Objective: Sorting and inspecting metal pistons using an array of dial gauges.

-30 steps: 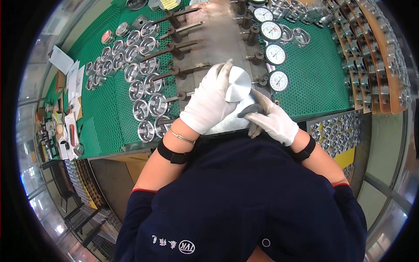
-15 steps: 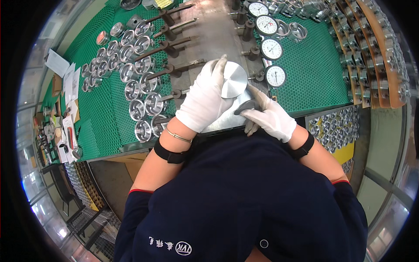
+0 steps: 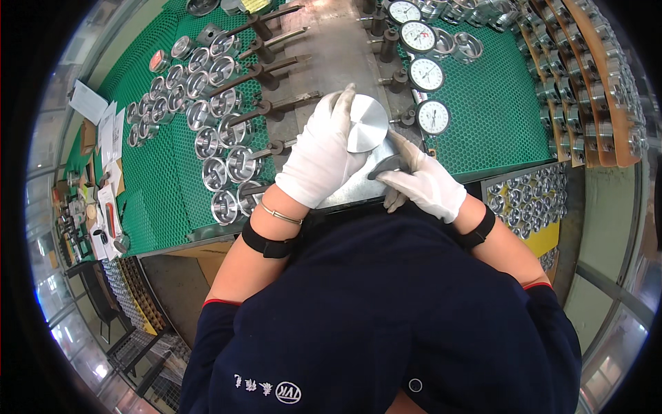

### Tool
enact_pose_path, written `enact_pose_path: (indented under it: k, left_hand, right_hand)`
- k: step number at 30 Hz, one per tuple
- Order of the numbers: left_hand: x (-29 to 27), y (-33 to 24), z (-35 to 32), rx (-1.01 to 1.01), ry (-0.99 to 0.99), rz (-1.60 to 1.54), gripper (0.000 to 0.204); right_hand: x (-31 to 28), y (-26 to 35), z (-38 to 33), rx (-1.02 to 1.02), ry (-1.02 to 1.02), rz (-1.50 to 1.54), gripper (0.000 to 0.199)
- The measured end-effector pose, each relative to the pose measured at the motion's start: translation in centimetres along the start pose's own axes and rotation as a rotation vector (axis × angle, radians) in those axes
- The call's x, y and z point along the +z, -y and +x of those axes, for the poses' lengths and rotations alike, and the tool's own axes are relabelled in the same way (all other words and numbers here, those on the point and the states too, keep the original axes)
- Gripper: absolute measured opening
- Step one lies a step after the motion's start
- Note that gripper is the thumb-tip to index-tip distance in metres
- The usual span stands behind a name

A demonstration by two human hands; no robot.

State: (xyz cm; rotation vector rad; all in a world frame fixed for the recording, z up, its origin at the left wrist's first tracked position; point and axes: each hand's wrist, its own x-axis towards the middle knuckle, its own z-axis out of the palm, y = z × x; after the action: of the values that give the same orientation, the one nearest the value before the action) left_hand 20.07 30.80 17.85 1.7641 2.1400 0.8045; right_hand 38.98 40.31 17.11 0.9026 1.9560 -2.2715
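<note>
My left hand, in a white glove, is closed round a metal piston. The piston's flat, shiny round top faces up, with the glove along its left side. Just to the right and nearer my body, my gloved right hand pinches a dark, flat piece with a curved edge. That piece is close below the piston; whether they touch I cannot tell. Both hands are over the near end of a grey metal plate, and the undersides of my right fingers are partly hidden.
Several dial gauges line the plate's right side. Metal posts with rods flank its left. Several hollow pistons stand on the green mat. Racks of pistons rise at far right, and a tray of pistons lies below.
The whole view has shifted slightly. Both hands keep nearly the same pose, with the piston and the dark piece still held.
</note>
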Motion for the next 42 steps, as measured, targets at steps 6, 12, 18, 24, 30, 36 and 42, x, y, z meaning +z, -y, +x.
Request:
enact_pose_path:
  k: [6, 12, 18, 24, 30, 36, 42]
  left_hand:
    - [-3.2, -1.9, -1.2, -0.147, 0.154, -0.550, 0.049]
    - [-7.4, 1.5, -6.6, -0.275, -0.346, -0.334, 0.043]
    - [-4.2, 12.5, -21.5, -0.746, 0.000, 0.537, 0.042]
    - [-1.0, 12.0, -22.7, -0.775, -0.048, 0.775, 0.033]
    - [-1.7, 11.3, -21.6, -0.837, 0.007, 0.831, 0.021]
    - [-6.3, 9.6, -21.6, -1.114, -0.014, 0.711, 0.030]
    - [-12.3, 1.1, -14.8, -1.084, -0.467, -0.496, 0.029]
  right_hand:
    - [-0.2, 2.2, -0.8, -0.057, -0.035, 0.134, 0.079]
    - [-8.8, 4.5, -1.2, -0.331, -0.545, -0.327, 0.042]
    - [-27.0, -4.2, 5.5, 0.033, -0.919, 0.229, 0.041]
    - [-32.3, -6.6, 11.1, 0.215, -0.988, 0.237, 0.040]
    - [-37.3, -6.9, 14.2, 0.281, -0.930, 0.218, 0.025]
    - [-37.6, -6.9, 14.0, -0.097, -0.804, 0.467, 0.052]
    - [-24.8, 1.3, 9.1, -0.537, -0.862, -0.014, 0.042]
